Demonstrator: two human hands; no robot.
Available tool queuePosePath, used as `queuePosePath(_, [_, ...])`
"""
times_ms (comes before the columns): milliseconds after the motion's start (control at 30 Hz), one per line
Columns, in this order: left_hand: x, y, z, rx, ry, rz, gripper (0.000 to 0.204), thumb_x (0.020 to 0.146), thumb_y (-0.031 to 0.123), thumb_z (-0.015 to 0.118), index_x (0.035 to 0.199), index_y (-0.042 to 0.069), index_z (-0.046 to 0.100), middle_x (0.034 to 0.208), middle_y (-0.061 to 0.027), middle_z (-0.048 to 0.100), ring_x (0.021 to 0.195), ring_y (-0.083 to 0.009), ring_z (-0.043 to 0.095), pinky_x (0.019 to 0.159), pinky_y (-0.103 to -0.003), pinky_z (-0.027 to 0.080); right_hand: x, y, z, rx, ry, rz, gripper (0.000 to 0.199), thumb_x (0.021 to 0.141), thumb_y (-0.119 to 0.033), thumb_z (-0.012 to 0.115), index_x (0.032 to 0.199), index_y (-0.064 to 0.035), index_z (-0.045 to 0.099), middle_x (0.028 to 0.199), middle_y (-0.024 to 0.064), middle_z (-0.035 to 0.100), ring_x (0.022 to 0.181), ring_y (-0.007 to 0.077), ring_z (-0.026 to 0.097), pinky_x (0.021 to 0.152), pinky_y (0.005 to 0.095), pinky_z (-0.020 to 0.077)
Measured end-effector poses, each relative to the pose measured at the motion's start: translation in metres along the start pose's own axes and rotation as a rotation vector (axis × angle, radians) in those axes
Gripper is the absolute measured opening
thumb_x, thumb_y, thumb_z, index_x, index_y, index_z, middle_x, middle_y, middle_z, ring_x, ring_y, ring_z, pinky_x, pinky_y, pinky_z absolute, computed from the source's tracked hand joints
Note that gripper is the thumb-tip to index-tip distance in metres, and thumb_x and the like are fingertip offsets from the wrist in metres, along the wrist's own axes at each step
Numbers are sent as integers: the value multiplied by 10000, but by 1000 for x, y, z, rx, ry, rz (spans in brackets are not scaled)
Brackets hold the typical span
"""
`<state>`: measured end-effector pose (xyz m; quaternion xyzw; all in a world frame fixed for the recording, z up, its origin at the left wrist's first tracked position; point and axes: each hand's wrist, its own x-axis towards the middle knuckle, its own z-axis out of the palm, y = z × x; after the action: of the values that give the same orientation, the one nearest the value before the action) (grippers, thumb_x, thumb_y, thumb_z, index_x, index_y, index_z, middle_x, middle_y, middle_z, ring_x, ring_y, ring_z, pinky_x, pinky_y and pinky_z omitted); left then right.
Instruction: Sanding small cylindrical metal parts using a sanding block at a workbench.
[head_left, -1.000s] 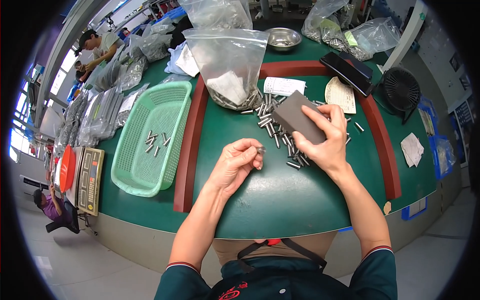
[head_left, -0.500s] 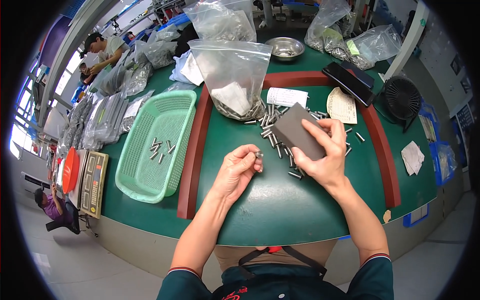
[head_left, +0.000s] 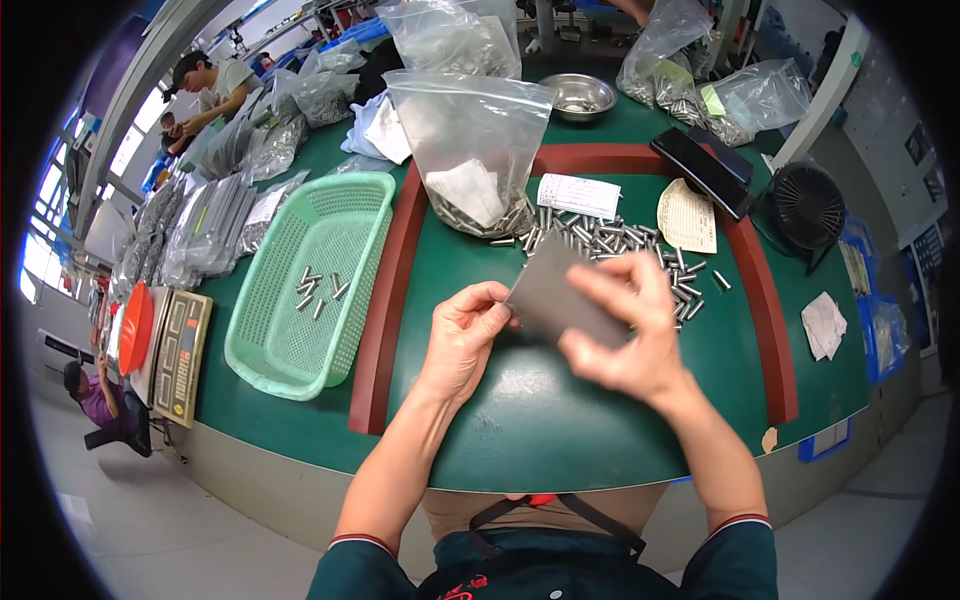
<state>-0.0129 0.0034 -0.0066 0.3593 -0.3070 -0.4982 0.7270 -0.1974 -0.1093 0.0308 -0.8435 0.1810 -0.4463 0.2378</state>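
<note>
My left hand [head_left: 463, 337] is closed in a pinch on a short metal pin, which the block now hides almost wholly. My right hand [head_left: 637, 338], blurred by motion, grips a flat dark grey block [head_left: 556, 288] that looks like a sanding block. The block's left edge meets the fingertips of my left hand. Behind it lies a loose pile of shiny cylindrical metal pins [head_left: 606, 238]. To the left, a green plastic basket [head_left: 243, 345] holds several similar pins [head_left: 309, 290].
Dark red rails [head_left: 378, 362] border the work area on the green table [head_left: 540, 430]. A clear bag of pins [head_left: 470, 150] stands at the back, near paper slips [head_left: 579, 195], a phone [head_left: 700, 172] and a metal bowl [head_left: 579, 96]. A black fan [head_left: 803, 205] is right, a scale [head_left: 182, 355] left.
My right hand has brought the grey block left and toward me, over the pin in my left hand. More of the pin pile is uncovered.
</note>
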Motion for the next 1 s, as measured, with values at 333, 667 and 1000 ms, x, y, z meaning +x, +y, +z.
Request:
queuePosePath(333, [1, 3, -6, 9, -57, 78, 153, 891, 13, 676, 1042, -2, 652, 1004, -56, 666, 919, -126, 628, 852, -273, 510, -2, 21, -4, -129, 112, 123, 529, 549, -236, 815, 1043, -67, 731, 960, 137, 568, 856, 289, 564, 779, 403, 479])
queuePosePath(667, [4, 0, -8, -218, -78, 13, 115, 907, 33, 657, 1021, 42, 643, 976, -79, 625, 867, -160, 609, 816, -296, 509, -1, 13, -10, -104, 121, 189, 509, 578, -216, 803, 1053, -50, 728, 952, 115, 548, 897, 265, 546, 826, 378, 444])
queuePosePath(1000, [4, -2, -4, -342, -74, -133, 167, 892, 125, 703, 1034, 85, 623, 886, -21, 532, 794, -124, 514, 775, -251, 460, -3, 9, -7, -61, 136, 134, 542, 563, -199, 804, 1076, -52, 713, 970, 116, 543, 901, 263, 538, 822, 383, 437])
